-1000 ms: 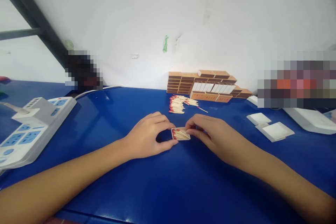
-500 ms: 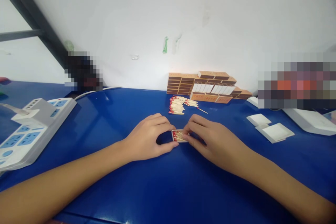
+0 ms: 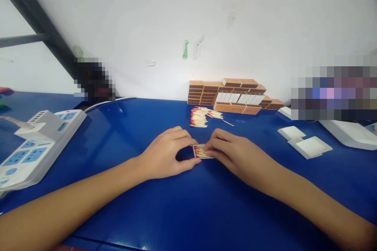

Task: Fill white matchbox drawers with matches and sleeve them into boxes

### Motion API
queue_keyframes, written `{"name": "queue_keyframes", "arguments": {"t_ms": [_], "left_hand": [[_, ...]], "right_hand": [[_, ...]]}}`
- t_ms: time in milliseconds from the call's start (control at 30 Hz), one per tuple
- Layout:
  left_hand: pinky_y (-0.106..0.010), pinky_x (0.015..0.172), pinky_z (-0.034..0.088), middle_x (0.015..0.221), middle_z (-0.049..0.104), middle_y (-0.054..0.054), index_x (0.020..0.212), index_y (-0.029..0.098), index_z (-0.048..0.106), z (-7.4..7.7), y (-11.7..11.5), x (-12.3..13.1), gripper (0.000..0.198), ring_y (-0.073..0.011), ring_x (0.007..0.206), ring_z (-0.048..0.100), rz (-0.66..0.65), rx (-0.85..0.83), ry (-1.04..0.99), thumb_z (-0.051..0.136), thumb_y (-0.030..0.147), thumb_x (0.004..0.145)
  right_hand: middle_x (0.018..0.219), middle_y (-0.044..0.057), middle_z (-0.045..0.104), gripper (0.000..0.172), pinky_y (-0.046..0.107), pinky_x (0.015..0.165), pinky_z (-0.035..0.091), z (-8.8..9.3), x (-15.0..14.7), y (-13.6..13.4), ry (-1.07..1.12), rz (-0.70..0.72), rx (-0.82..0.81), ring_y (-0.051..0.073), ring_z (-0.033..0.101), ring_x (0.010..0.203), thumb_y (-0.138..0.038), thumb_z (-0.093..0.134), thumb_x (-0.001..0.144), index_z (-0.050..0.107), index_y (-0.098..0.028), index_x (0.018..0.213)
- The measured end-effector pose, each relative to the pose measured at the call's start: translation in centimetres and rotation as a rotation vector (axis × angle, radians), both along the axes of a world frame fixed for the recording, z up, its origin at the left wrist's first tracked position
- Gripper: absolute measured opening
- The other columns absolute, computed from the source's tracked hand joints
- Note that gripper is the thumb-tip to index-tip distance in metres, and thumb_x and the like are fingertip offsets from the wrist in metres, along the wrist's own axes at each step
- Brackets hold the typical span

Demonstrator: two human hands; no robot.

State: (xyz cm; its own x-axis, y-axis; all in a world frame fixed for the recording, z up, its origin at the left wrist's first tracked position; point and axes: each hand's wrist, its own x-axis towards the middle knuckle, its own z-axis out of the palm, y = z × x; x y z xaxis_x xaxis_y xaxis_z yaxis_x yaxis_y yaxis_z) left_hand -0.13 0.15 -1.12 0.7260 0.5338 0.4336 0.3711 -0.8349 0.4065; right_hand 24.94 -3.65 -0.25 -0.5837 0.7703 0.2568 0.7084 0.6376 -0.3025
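Note:
A small white tray [image 3: 194,153] filled with red-tipped matches [image 3: 200,151] lies on the blue table. My left hand [image 3: 167,153] grips the tray's left end between thumb and forefinger. Over the right end of the tray is my right hand [image 3: 235,151], its fingers pinched together at the matches; whether a match is between the fingertips is hidden. Beyond the hands a loose pile of matches [image 3: 199,118] lies on the table, with a single match [image 3: 227,122] at its right.
Stacked matchboxes [image 3: 235,108] stand against the white wall. White open trays [image 3: 313,147] and a white box [image 3: 350,135] lie at the right. A power strip [image 3: 38,153] with a plugged-in adapter is at the left. A cable runs behind it.
The fingers of my right hand have shifted slightly over the tray, and the matches in it look a little more evenly lined up. My left hand stays at the tray.

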Motion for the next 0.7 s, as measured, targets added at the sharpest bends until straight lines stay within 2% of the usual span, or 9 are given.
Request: {"name": "queue_keyframes", "arguments": {"t_ms": [167, 367, 567, 700], "left_hand": [[-0.041, 0.089, 0.055, 0.105, 0.075, -0.007, 0.113, 0.017, 0.073, -0.01, -0.02, 0.08, 0.026, -0.0228, 0.094, 0.066, 0.000, -0.002, 0.006, 0.076, 0.035, 0.093], [-0.041, 0.090, 0.055, 0.103, 0.074, -0.007, 0.110, 0.017, 0.073, -0.04, -0.01, 0.07, 0.024, -0.0222, 0.093, 0.066, 0.004, 0.009, 0.001, 0.075, 0.036, 0.094], [-0.041, 0.093, 0.054, 0.105, 0.074, -0.007, 0.112, 0.018, 0.073, -0.06, 0.05, 0.04, 0.025, -0.0215, 0.094, 0.067, -0.003, 0.005, 0.009, 0.076, 0.035, 0.093], [-0.041, 0.092, 0.054, 0.105, 0.074, -0.007, 0.111, 0.018, 0.073, -0.01, 0.03, 0.06, 0.026, -0.0223, 0.095, 0.067, -0.002, 0.001, 0.006, 0.076, 0.036, 0.094]], "right_hand": [[0.104, 0.005, 0.065, 0.017, 0.034, 0.072, 0.058, -0.07, -0.02, -0.03, 0.056, -0.010, -0.040, 0.017, 0.067, 0.078, -0.015, 0.053, 0.105, 0.069, -0.020, 0.104], [0.106, 0.008, 0.062, 0.015, 0.037, 0.080, 0.057, -0.24, -0.21, -0.21, 0.086, 0.006, 0.019, 0.021, 0.064, 0.093, -0.020, 0.056, 0.105, 0.071, -0.019, 0.105], [0.101, 0.009, 0.062, 0.016, 0.037, 0.076, 0.056, -0.17, 0.01, -0.17, -0.011, -0.037, 0.143, 0.023, 0.063, 0.092, -0.024, 0.057, 0.105, 0.071, -0.018, 0.099], [0.100, 0.008, 0.063, 0.017, 0.035, 0.075, 0.056, -0.24, 0.20, 0.03, -0.077, -0.012, 0.182, 0.022, 0.064, 0.091, -0.023, 0.056, 0.105, 0.070, -0.019, 0.096]]}}
